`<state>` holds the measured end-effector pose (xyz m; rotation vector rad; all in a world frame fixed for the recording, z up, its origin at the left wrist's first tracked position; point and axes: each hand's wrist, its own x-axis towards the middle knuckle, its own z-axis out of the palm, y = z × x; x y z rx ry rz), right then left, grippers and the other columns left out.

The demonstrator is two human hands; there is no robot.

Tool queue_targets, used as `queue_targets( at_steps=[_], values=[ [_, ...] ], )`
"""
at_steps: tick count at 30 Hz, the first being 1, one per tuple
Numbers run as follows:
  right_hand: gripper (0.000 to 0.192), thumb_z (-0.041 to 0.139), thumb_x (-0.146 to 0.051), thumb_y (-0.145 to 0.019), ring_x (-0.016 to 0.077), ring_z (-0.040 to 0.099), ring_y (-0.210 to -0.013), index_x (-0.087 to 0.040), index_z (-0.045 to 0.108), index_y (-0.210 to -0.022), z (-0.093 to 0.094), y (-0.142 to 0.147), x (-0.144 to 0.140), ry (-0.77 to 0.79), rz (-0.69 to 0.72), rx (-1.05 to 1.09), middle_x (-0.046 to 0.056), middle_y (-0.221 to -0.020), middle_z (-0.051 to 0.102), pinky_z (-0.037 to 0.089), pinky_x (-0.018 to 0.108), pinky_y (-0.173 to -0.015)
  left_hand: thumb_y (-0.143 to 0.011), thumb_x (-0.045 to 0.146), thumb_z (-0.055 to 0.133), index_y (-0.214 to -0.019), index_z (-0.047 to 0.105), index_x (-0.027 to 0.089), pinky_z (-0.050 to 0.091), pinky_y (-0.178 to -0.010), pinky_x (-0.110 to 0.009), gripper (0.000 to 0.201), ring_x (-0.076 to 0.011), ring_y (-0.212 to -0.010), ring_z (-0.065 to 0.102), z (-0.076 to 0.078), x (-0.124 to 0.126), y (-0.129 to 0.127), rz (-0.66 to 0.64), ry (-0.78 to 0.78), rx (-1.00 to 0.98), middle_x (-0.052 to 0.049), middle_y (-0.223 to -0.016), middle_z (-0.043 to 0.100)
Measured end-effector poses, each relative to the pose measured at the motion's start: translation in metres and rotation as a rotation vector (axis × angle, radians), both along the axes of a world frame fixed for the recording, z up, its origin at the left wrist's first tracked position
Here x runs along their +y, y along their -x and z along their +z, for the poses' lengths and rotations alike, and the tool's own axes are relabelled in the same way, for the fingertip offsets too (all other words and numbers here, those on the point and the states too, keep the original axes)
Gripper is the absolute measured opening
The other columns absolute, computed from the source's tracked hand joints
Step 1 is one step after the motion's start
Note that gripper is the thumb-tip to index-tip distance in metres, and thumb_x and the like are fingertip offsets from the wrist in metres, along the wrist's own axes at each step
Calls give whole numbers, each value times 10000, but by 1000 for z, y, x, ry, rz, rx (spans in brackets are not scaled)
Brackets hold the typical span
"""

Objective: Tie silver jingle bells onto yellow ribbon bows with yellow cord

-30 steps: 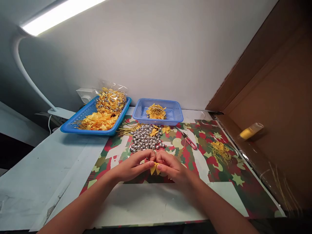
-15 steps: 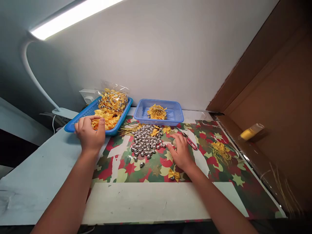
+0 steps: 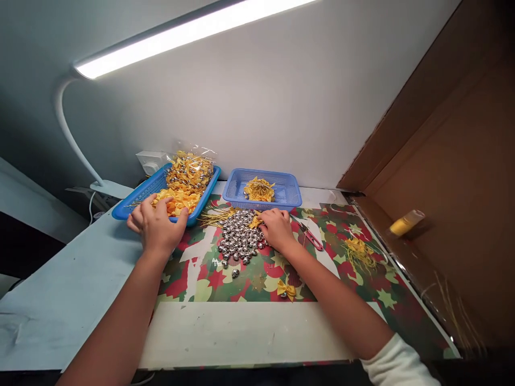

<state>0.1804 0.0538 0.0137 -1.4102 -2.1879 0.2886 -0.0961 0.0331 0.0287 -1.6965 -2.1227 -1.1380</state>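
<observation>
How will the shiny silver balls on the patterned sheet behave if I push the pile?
The silver balls would likely roll, being rounded; a stray ball lies apart. Their mirror-like shine suggests smooth, slippery surfaces. Loosely heaped with no rim around them, they'd probably scatter rather than slide as one.

The left grip (image 3: pixel 156 230) hid part of the front rim of the blue basket (image 3: pixel 151 187); what its farther fingertips touched could not be told. The right grip (image 3: pixel 277 229) covered some silver beads (image 3: pixel 239 238), its hold on the yellow bow (image 3: pixel 255 221) unclear. Cut off were the lamp (image 3: pixel 193 33), the white sleeve (image 3: pixel 396 362) and the desk's (image 3: pixel 80 284) near left corner.
</observation>
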Motion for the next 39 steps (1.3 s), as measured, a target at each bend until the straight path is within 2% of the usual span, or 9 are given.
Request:
queue_targets(
  at_steps=[4,9,13,17,20,25,29,34,39],
  values=[
    [184,566,-71,-813,248,522,-955,-190,657,-707,0,4,11,1,27,79,77,-834,705,268,488,-963,-874,372,525,-1064,613,156,273,-1003,-570,301,-421,-1266,383,0,-5,-17,-83,-49,83,-185,-1349,471],
    [127,564,-119,-793,239,536,-953,-196,664,-784,-1,0,6,35,-61,340,66,-889,705,354,451,-924,-858,316,560,-958,626,203,328,-962,-499,165,-339,-1146,508,-2,-15,-48,-307,-104,92,-124,-1174,611],
    [170,539,-282,-830,187,610,-787,-168,646,-898,-2,-1,-15,158,-118,581,67,-885,700,483,324,-708,-838,355,604,-1079,588,210,369,-972,-464,282,-287,-1107,563,-8,-28,-74,-643,26,-46,-92,-1130,664],
    [233,616,-353,-781,161,638,-746,-162,635,-912,0,0,-48,437,-110,885,56,-865,692,500,278,-657,-820,414,638,-1086,620,199,490,-859,-386,343,-251,-988,629,-13,-40,-95,-821,216,-341,-77,-1062,693],
    [222,667,-354,-745,164,629,-778,-184,645,-887,3,-2,-69,586,-124,1035,42,-887,676,500,289,-693,-859,445,586,-971,682,193,527,-626,-293,292,-188,-709,651,-15,-44,-102,-856,356,-610,-43,-847,703],
    [225,627,-302,-800,204,594,-989,-235,658,-1013,0,-9,-84,272,-19,788,42,-1033,668,462,364,-890,-813,443,647,-1006,668,189,488,-518,-241,320,-139,-583,591,-17,-45,-100,-873,504,-752,-12,-748,654],
    [220,670,-379,-776,163,601,-810,-220,652,-927,-9,-7,-84,517,4,1039,28,-903,652,496,282,-696,-809,403,661,-1042,630,205,461,-532,-217,307,-119,-603,569,-20,-47,-101,-973,571,-779,13,-740,634],
    [330,793,-358,-631,73,498,-551,-203,625,-869,-12,-5,-83,926,-55,1422,-31,-734,582,378,188,-481,-791,398,680,-958,632,182,438,-536,-210,277,-135,-690,580,-22,-47,-103,-1010,574,-821,-15,-795,637],
    [200,743,-285,-624,82,490,-532,-202,631,-767,-12,-7,-85,907,-115,1416,-42,-645,571,375,201,-486,-793,386,682,-936,642,192,462,-596,-232,244,-139,-716,580,-20,-48,-104,-1051,571,-863,-8,-801,645]
  ],
)
